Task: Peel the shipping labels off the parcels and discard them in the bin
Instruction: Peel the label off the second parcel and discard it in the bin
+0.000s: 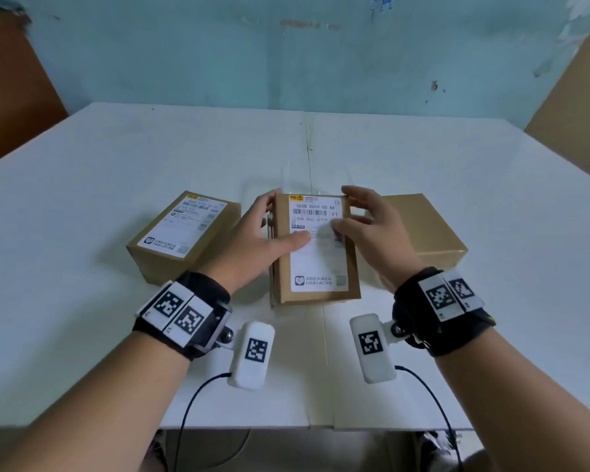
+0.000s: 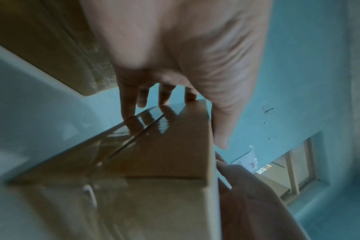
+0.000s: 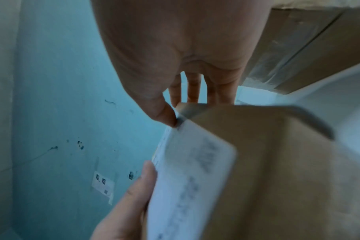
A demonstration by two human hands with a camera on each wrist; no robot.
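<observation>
Three brown cardboard parcels are on the white table (image 1: 99,185). Both hands hold the middle parcel (image 1: 315,296), which carries a white shipping label (image 1: 317,260) on top. My left hand (image 1: 264,231) grips its left side, thumb lying across the label. My right hand (image 1: 368,223) holds the far right corner, fingers over the far edge. In the right wrist view my right thumb (image 3: 164,115) touches the label (image 3: 191,178) at its corner. The left parcel (image 1: 164,264) has its own label (image 1: 184,229). The right parcel (image 1: 423,226) shows a plain top. No bin is visible.
A turquoise wall (image 1: 286,63) stands behind the table. Brown boards lean at the far left (image 1: 11,83) and far right (image 1: 579,107). Cables (image 1: 191,403) hang from my wrist cameras over the table's near edge.
</observation>
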